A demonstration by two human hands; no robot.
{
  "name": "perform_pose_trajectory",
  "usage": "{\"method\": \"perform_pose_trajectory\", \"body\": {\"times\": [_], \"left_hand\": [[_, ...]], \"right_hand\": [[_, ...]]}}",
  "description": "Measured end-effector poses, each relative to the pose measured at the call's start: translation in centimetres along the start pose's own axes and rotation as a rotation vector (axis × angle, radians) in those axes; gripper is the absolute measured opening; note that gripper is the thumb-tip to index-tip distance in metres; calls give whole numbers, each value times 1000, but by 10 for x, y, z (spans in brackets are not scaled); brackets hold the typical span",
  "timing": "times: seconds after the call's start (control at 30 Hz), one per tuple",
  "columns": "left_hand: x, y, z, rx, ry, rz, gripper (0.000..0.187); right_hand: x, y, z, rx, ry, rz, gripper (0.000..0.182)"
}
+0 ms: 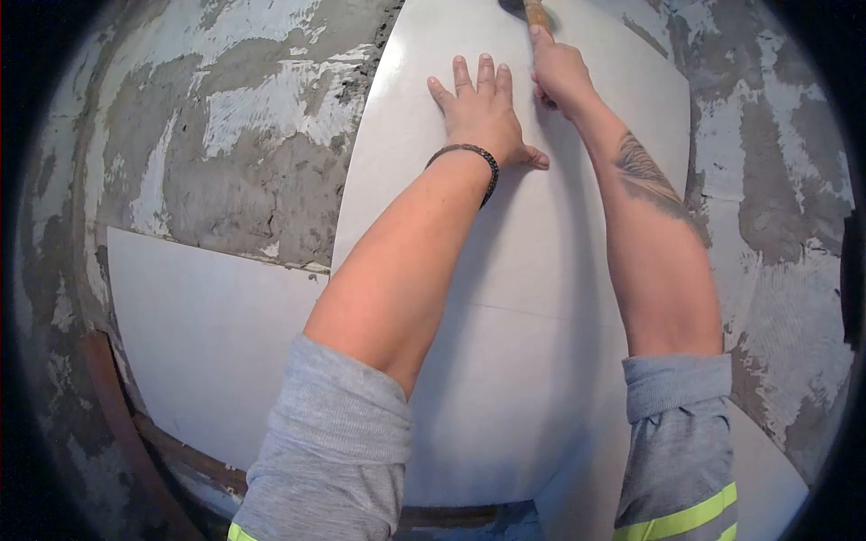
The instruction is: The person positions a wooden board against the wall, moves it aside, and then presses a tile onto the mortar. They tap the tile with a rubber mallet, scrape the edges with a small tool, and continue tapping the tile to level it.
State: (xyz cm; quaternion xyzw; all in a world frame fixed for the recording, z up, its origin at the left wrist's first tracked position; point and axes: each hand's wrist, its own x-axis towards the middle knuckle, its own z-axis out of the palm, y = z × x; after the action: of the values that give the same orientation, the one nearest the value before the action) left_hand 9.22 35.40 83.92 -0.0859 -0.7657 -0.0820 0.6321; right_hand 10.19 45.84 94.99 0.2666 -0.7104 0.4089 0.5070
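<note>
My left hand (pixel 484 119) lies flat with fingers spread on a large glossy white tile (pixel 631 99) on the wall. A dark braided bracelet (pixel 483 162) circles that wrist. At the top of the view, my right hand (pixel 559 77) is wrapped round the wooden handle (pixel 536 13) of a mallet. Only the lower part of its dark head (pixel 512 5) shows at the frame's upper edge, over the tile's upper part. A thin horizontal joint separates this tile from another white tile (pixel 505 397) below.
A lower white tile (pixel 207 316) sits to the left, with another tile (pixel 762 469) at lower right. Rough grey wall (pixel 271 180) with patchy, combed adhesive flanks the upper tile. A reddish-brown strip (pixel 122 406) runs along the lower left.
</note>
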Motion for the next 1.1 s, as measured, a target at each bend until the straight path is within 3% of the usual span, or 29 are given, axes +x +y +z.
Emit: {"method": "perform_pose_trajectory", "body": {"times": [0.23, 0.33, 0.37, 0.43, 0.5, 0.53, 0.63, 0.67, 0.8, 0.87, 0.93, 0.97, 1.03, 1.1], "left_hand": [[-12, -8, 7, -39, 20, 9, 141], [-72, -11, 12, -77, 23, 8, 117], [-89, -24, 5, -86, -30, -2, 117], [-80, -63, -11, 102, -187, 427, 107], [-46, -102, 14, 308, -264, 888, 120], [-50, -113, -4, 202, -295, 779, 123], [-61, -115, -30, 288, -354, 847, 135], [-72, -91, -75, 270, -569, 728, 145], [-77, -94, -71, 204, -513, 729, 146], [-86, -85, -76, 280, -468, 629, 148], [-83, -71, -78, 309, -542, 593, 147], [-81, -69, -80, 364, -599, 533, 146], [-89, -73, -83, 279, -512, 575, 146], [-82, -65, -87, 371, -626, 521, 146]], "right_hand": [[-46, 20, -5, -66, -39, 33, 62], [-59, 32, -14, -135, -62, 89, 62], [-66, 36, -20, -175, -89, 97, 63], [-90, 18, -29, -104, -166, 221, 64], [-108, 9, -28, -205, -60, 165, 68], [-111, 10, -27, -197, -63, 167, 68], [-110, 10, -23, -221, -45, 125, 67], [-112, 9, -23, -210, -21, 133, 67], [-116, 6, -24, -206, -24, 186, 67], [-113, 5, -22, -186, -19, 152, 66], [-123, 15, -29, -197, -3, 147, 66], [-130, 16, -23, -136, 72, 92, 64], [-135, 43, -14, -93, 154, 28, 63], [-121, 96, 2, -338, 519, -504, 60]]}}
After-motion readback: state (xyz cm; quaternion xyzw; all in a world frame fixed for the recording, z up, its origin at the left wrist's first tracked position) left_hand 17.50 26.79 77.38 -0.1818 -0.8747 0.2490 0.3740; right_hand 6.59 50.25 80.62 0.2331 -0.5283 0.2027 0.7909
